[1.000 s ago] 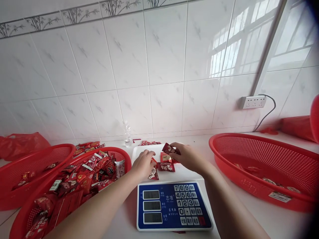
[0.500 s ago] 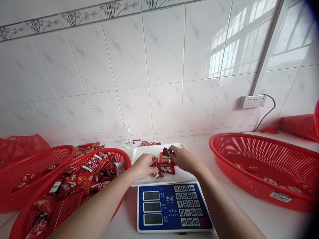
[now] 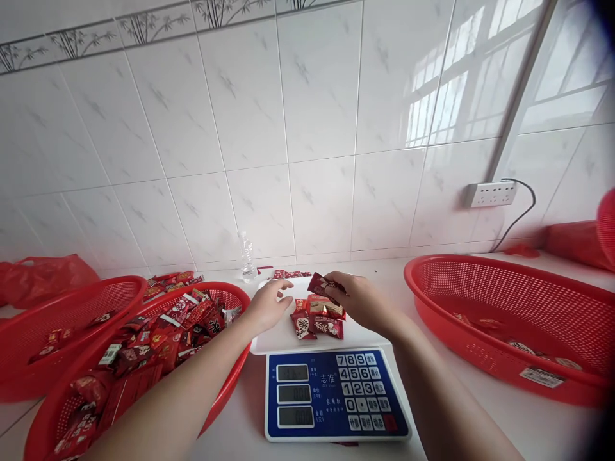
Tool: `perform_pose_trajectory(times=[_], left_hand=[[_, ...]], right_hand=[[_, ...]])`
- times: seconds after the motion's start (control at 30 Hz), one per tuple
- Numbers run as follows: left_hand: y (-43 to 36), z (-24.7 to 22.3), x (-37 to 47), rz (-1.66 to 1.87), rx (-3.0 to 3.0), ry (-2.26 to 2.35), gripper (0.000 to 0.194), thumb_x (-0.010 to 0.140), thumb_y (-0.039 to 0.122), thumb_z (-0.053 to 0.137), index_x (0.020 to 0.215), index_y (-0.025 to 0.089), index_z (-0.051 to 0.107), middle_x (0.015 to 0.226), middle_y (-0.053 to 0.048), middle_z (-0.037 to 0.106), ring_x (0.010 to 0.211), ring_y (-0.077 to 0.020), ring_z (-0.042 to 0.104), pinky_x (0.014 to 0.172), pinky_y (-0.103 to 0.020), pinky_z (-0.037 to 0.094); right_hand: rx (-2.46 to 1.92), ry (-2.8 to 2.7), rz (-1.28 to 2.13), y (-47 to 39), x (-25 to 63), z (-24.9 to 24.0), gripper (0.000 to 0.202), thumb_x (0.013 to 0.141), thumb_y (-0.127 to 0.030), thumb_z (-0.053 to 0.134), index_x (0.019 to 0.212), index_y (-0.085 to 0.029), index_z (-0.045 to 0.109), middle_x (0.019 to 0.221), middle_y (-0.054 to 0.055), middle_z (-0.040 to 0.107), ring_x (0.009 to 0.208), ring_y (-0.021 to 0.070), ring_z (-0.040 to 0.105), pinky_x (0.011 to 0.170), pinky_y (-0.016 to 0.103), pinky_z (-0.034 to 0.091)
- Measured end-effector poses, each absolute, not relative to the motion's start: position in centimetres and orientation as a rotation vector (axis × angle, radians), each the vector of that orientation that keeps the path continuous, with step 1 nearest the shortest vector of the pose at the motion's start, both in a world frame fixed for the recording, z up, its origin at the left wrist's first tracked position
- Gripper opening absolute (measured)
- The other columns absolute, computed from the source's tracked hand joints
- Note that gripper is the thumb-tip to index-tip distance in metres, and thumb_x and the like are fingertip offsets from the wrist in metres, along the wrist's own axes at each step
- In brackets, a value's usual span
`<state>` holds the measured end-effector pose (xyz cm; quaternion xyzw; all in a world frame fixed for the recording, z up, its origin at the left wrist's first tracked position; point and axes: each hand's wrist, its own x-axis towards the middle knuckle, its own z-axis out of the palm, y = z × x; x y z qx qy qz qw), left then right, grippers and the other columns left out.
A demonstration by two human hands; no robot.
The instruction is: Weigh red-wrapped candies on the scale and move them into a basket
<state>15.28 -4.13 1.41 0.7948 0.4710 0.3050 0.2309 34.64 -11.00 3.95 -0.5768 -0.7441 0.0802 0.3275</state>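
Note:
My right hand (image 3: 358, 301) grips a dark red snack packet (image 3: 327, 288) above the white pan (image 3: 271, 333) of a weighing scale. Below it, several red wrapped packets (image 3: 327, 326) lie in a small heap on the pan. To the left of this heap is my left hand (image 3: 269, 306), fingers apart and holding nothing. The scale's blue panel (image 3: 331, 378) faces me, with three small displays and number keys; the digits are too faint to read surely.
A red basket (image 3: 240, 291) full of packets stands left, another red basket (image 3: 137, 282) with few packets beyond it. On the right is a large red basket (image 3: 413, 269) with several packets. A clear bottle (image 3: 246, 259) stands by the tiled wall, which carries a socket strip (image 3: 492, 194).
My left hand has let go of the packets and drawn back left. The right hand has lifted the dark red packet slightly off the heap.

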Motion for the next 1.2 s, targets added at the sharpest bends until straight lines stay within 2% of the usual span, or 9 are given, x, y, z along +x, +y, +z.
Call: perform_pose_trajectory(times=[0.13,0.27,0.43,0.53,0.6,0.73,0.97,1.07,1.2], left_hand=[[-3.4,2.8,12.6,0.805,2.188,1.296,0.021,0.074,0.023,0.052,0.093,0.018,0.06,0.094,-0.004,0.063,0.087,-0.018,0.057,0.078,-0.028,0.042],[-2.3,2.9,7.4,0.633,2.157,1.461,0.008,0.071,0.018,0.049,0.074,0.018,0.056,0.07,0.0,0.061,0.066,-0.0148,0.056,0.06,-0.023,0.041],[-1.5,1.6,1.1,0.541,1.966,1.746,0.014,0.068,0.011,0.043,0.073,0.019,0.053,0.067,0.0,0.059,0.061,-0.0135,0.055,0.052,-0.021,0.036],[-1.1,1.2,-0.5,0.561,1.944,1.834,0.016,0.07,0.013,0.043,0.079,0.019,0.055,0.07,0.0,0.06,0.063,-0.0139,0.055,0.054,-0.022,0.037],[-1.0,1.3,-0.5,0.614,1.985,1.846,0.014,0.073,0.019,0.045,0.082,0.019,0.056,0.075,-0.001,0.061,0.068,-0.0151,0.056,0.059,-0.023,0.039],[-1.8,1.8,0.8,0.512,2.123,1.624,0.019,0.077,0.034,0.048,0.086,0.019,0.058,0.091,-0.003,0.064,0.084,-0.0173,0.058,0.07,-0.024,0.041],[-3.7,0.8,3.0,-0.331,2.22,1.43,0.035,0.072,0.041,0.055,0.099,0.02,0.061,0.1,-0.005,0.066,0.088,-0.0216,0.06,0.075,-0.027,0.043],[-2.9,-0.3,3.0,-0.353,2.175,1.456,0.045,0.07,0.046,0.055,0.106,0.019,0.06,0.106,-0.006,0.065,0.091,-0.0209,0.059,0.078,-0.026,0.043],[-1.3,-1.6,2.6,-0.249,2.182,1.631,0.045,0.068,0.054,0.053,0.086,0.015,0.067,0.085,-0.009,0.069,0.078,-0.0231,0.062,0.074,-0.029,0.044]], right_hand=[[-1.478,-1.922,0.29,-11.1,34.7,4.2,0.027,0.085,-0.034,0.035,0.072,-0.022,0.055,0.064,0.0,0.061,0.055,0.0122,0.049,0.051,0.023,0.033],[-1.475,-1.825,0.269,-11.4,33.9,4.6,0.025,0.084,-0.038,0.04,0.093,-0.025,0.06,0.071,0.001,0.065,0.06,0.0149,0.056,0.053,0.024,0.036],[-1.152,-1.754,0.704,-12.4,29.9,3.4,0.044,0.083,-0.038,0.046,0.125,-0.027,0.041,0.097,0.005,0.066,0.079,0.0175,0.061,0.063,0.028,0.047],[-0.756,-1.804,1.158,-13.4,27.2,2.2,0.067,0.082,-0.04,0.05,0.139,-0.03,0.015,0.136,0.009,0.041,0.111,0.0194,0.051,0.083,0.033,0.047],[-0.605,-1.859,1.332,-13.9,26.3,1.7,0.074,0.082,-0.041,0.052,0.14,-0.032,0.007,0.145,0.008,0.024,0.123,0.0199,0.04,0.094,0.036,0.041],[-0.657,-1.909,1.376,-14.6,26.4,2.1,0.068,0.082,-0.043,0.051,0.139,-0.033,0.015,0.144,0.006,0.025,0.124,0.0205,0.038,0.098,0.039,0.038],[-0.833,-1.959,1.266,-15.3,28.0,3.4,0.059,0.082,-0.044,0.05,0.135,-0.031,0.028,0.127,0.009,0.047,0.113,0.0209,0.048,0.085,0.037,0.048],[-0.881,-1.974,1.228,-15.4,28.3,3.7,0.058,0.082,-0.045,0.05,0.134,-0.032,0.029,0.122,0.008,0.05,0.107,0.0197,0.052,0.083,0.036,0.049],[-0.918,-2.0,1.146,-15.5,28.4,4.2,0.055,0.083,-0.046,0.048,0.133,-0.03,0.032,0.113,0.007,0.056,0.098,0.0179,0.056,0.081,0.036,0.049]])
